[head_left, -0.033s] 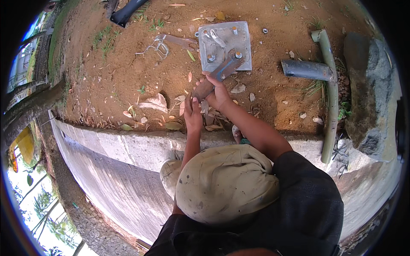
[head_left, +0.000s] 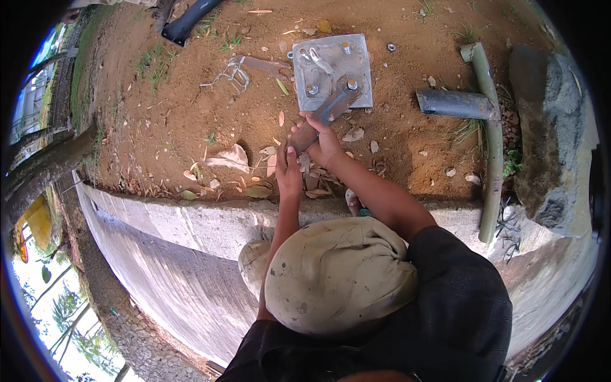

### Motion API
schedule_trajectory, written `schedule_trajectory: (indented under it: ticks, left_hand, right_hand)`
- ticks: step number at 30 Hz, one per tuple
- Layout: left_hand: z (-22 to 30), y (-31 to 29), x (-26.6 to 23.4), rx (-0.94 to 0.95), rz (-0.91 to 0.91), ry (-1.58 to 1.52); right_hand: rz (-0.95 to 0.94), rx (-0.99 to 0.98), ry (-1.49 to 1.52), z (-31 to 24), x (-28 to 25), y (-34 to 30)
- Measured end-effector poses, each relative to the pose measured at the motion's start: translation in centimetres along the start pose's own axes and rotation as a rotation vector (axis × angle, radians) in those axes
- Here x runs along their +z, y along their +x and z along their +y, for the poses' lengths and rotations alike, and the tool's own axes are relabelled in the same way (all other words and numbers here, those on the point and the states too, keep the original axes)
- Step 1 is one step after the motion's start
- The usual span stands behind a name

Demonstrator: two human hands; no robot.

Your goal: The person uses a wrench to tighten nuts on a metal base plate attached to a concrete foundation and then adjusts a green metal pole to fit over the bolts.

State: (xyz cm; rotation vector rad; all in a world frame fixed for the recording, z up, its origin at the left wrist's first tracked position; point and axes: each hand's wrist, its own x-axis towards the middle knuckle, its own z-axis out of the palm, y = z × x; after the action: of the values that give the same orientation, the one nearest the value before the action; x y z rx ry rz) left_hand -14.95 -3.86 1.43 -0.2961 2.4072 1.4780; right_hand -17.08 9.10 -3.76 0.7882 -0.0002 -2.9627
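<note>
A flat, rusty wrench [head_left: 335, 107] with a bluish streak slants from my hands up to a square grey metal plate [head_left: 361, 57] on the soil. Its far head is around or against the nut on the plate's near-right bolt [head_left: 352, 84]; I cannot tell how fully it is seated. My right hand [head_left: 323, 144] wraps the handle about midway. Lower down, my left hand [head_left: 289, 170] grips the handle's near end. Other bolts with nuts stand at the plate's remaining corners, and a pale metal loop [head_left: 321, 61] rises from its upper part.
Left of the plate lies a second flat rusty tool [head_left: 262, 65] beside tangled wire [head_left: 234, 76]. A loose nut [head_left: 391, 47] rests to the right. Farther right are a dark pipe piece [head_left: 455, 104], a long greenish pole [head_left: 494, 172] and a large stone [head_left: 554, 140]. A concrete kerb [head_left: 159, 213] runs nearer me.
The view has shifted slightly. Both hands keep their hold and the wrench stays at nearly the same angle on the bolt. Pale cloth has come into view at the top left.
</note>
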Motion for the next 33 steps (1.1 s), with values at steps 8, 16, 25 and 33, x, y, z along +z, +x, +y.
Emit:
schedule_trajectory:
  ticks: [8, 16, 25, 33]
  left_hand:
    - [0.2, 1.0, 1.3, 0.056, -0.106, 0.122]
    - [1.9, 3.7, 0.1, 0.141, 0.018, 0.163]
    - [7.0, 4.3, 1.6, 0.074, -0.199, 0.547]
    - [7.2, 3.7, 2.1, 0.078, -0.067, 0.683]
  right_hand:
    - [-0.015, -0.017, -0.001, 0.7, -0.9, -0.6]
    - [-0.001, 0.038, -0.001, 1.5, 0.3, 0.3]
    - [-0.105, 0.018, 0.036, 2.2, -0.4, 1.1]
    - [-0.065, 0.064, 0.085, 2.2, 0.7, 1.0]
